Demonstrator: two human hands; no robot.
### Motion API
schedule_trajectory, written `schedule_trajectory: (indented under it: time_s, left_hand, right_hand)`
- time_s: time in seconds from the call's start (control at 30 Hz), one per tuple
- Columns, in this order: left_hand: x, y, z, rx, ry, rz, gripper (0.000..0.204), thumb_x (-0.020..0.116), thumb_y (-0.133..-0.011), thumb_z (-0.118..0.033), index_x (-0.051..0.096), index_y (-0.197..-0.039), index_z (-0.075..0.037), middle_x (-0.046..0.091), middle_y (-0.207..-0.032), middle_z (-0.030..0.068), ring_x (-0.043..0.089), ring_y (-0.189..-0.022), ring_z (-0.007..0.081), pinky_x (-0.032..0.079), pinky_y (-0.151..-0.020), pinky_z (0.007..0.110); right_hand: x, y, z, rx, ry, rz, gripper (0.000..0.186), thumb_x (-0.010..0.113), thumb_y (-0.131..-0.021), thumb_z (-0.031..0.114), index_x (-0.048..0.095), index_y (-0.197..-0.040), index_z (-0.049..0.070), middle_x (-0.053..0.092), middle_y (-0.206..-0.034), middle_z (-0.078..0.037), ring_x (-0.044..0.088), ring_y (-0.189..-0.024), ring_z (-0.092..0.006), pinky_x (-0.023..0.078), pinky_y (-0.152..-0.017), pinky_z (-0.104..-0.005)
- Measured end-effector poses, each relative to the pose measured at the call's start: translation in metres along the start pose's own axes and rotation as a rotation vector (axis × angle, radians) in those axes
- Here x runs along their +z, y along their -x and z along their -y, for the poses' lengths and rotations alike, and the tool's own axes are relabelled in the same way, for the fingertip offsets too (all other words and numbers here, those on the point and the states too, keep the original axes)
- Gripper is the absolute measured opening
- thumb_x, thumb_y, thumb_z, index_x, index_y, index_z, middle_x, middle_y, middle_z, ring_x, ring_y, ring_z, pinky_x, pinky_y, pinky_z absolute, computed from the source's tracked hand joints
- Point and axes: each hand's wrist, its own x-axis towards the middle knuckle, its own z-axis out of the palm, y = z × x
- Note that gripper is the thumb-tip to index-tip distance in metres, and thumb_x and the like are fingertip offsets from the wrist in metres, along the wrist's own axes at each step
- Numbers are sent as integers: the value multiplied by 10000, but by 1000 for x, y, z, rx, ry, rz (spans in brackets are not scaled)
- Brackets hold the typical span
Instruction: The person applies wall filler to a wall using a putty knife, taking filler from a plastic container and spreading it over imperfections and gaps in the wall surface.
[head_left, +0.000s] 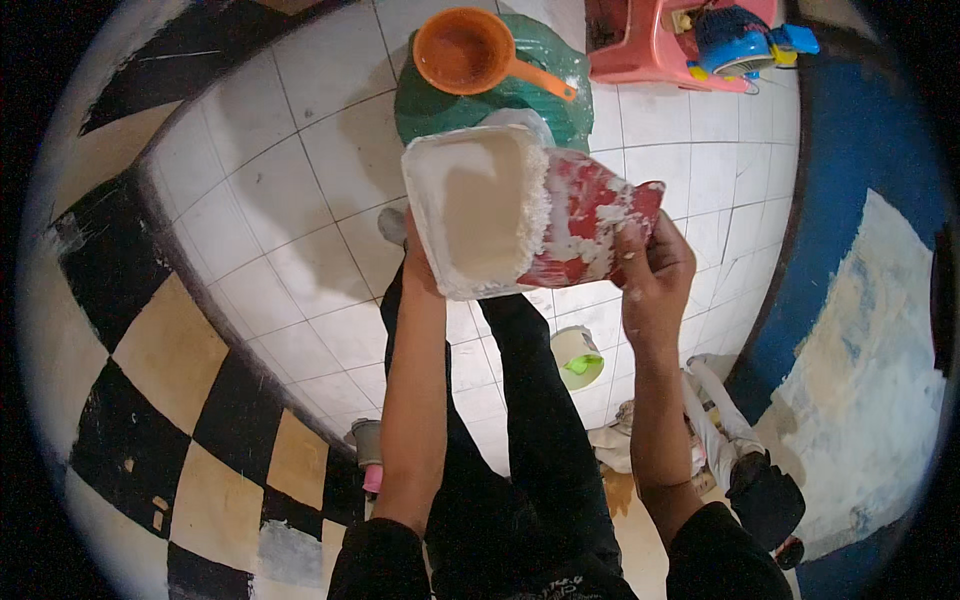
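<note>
White rectangular plastic tub of pale paste sat on the left hand, fingers hidden, spread couldn't be told; likely heavyish, slippery, best held underneath; right hand pinched a flat red paste-smeared scraper at its right rim, probably light; orange round plastic dipper on green rounded surface crowded ahead.

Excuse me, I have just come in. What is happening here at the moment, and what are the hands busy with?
A person stands over a white tiled floor. The left hand holds a white tub with pale paste in it. The right hand grips a red scraper, smeared with white, its edge at the tub's right side, where lumpy paste gathers. Beyond, an orange dipper rests on a green round surface.
</note>
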Motion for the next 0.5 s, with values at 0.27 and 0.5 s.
schedule_trajectory:
  time_s: [0.27, 0.5]
  left_hand:
    - [63, 33, 10, 23, 136, 165, 481, 461, -888, -402, 487, -1213, -48, 566, -1147, 110, 588, -976, 236, 521, -809, 372]
    - [59, 32, 4, 83, -27, -21, 525, 447, -874, -476, 479, -1221, -83, 559, -1143, 87, 568, -993, 231, 506, -827, 389]
  right_hand:
    - [32, 28, 28, -218, 434, 5, 62, 579, -833, 48, 565, -842, -12, 552, -641, -53, 444, -524, -61, 363, -471, -212]
    - [42, 38, 47, -381, 707, -46, 83, 582, -794, 5, 569, -873, -16, 548, -650, -125, 544, -523, -194, 418, -490, -273]
